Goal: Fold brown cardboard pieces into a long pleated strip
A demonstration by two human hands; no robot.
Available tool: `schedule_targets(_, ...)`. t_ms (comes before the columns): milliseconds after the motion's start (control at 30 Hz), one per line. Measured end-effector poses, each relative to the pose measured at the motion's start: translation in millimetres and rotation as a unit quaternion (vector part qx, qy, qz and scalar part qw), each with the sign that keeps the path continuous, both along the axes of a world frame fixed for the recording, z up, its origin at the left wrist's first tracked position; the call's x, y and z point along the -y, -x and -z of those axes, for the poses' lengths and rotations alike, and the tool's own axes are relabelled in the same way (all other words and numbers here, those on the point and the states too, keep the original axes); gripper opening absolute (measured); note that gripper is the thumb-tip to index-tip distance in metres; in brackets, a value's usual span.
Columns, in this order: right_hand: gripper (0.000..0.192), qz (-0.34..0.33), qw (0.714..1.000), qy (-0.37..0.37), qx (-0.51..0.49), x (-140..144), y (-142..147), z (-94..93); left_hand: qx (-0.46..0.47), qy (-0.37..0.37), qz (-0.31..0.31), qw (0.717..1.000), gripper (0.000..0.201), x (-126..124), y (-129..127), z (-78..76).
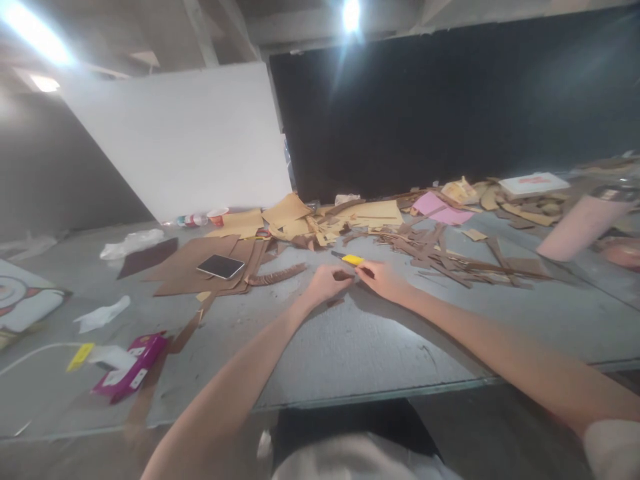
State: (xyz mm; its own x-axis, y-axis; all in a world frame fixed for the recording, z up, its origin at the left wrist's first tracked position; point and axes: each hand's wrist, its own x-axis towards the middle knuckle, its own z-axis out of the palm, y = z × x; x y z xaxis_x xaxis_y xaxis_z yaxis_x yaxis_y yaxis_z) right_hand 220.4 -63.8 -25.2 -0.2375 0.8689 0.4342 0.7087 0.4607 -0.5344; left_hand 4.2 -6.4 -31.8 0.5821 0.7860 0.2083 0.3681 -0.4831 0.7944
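Gripping a yellow utility knife (pixel 353 259), the right hand (pixel 383 277) has its fingers closed round the handle, the tool lying low over the grey surface (pixel 350 347) with its tip pointing away to the left. The left hand (pixel 325 283) sits just beside it, fingers curled down and pinching a small brown scrap (pixel 343 275) flat against the surface; the two hands nearly touch over that piece.

Behind them lies a heap of brown strips (pixel 440 250) and tan card offcuts (pixel 300 220), with pink paper (pixel 440 208) further right. To the left a dark phone (pixel 221 266) rests on a brown sheet (pixel 195 263), and a magenta box (pixel 131 367) sits near the front edge beside crumpled white paper (pixel 101 315). A pale pink cylinder (pixel 580 227) lies on its side at the far right.

The danger I see is the closeness of the holding fingers to the knife: if the blade is out, which I cannot tell from here, a slip off so small a scrap could run straight into the left fingertips. The piece is tiny and may skid under pressure. Loose strips close behind could also catch the tool or the wrist and jog the stroke.
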Motion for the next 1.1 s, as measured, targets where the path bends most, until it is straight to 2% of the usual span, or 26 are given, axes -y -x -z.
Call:
schedule_targets(133,0.028,-0.040,0.999,0.014,0.005,0.8,4.3,1.3,-0.009,-0.014,0.006,1.000,0.026,1.5,0.1,-2.7)
schedule_targets(367,0.024,-0.030,0.999,0.016,-0.021,2.0,1.4,-0.7,-0.012,-0.069,-0.001,0.998,0.027,1.3,-2.0,-5.1)
schedule_targets(533,0.026,-0.059,0.998,-0.015,-0.036,2.9,2.4,-0.6,-0.030,-0.108,0.021,0.994,0.007,1.9,-4.3,-6.0)
schedule_targets(667,0.025,-0.040,0.997,-0.026,-0.065,0.8,2.4,1.7,0.005,-0.032,0.037,0.999,0.013,-0.6,-2.5,-3.9)
schedule_targets(833,0.026,0.016,0.995,0.003,-0.093,-3.1,-0.9,7.0,0.135,0.078,0.024,0.988,0.037,-6.0,0.6,-0.3)
schedule_targets(967,0.030,0.023,0.994,0.017,-0.101,-4.3,-1.8,8.1,0.156,0.110,0.027,0.981,0.047,-5.4,-0.3,-0.8)
schedule_targets(1100,0.034,0.016,0.994,0.027,-0.103,-1.9,-0.1,3.2,0.147,0.110,0.021,0.983,0.043,-4.4,-1.2,-0.7)
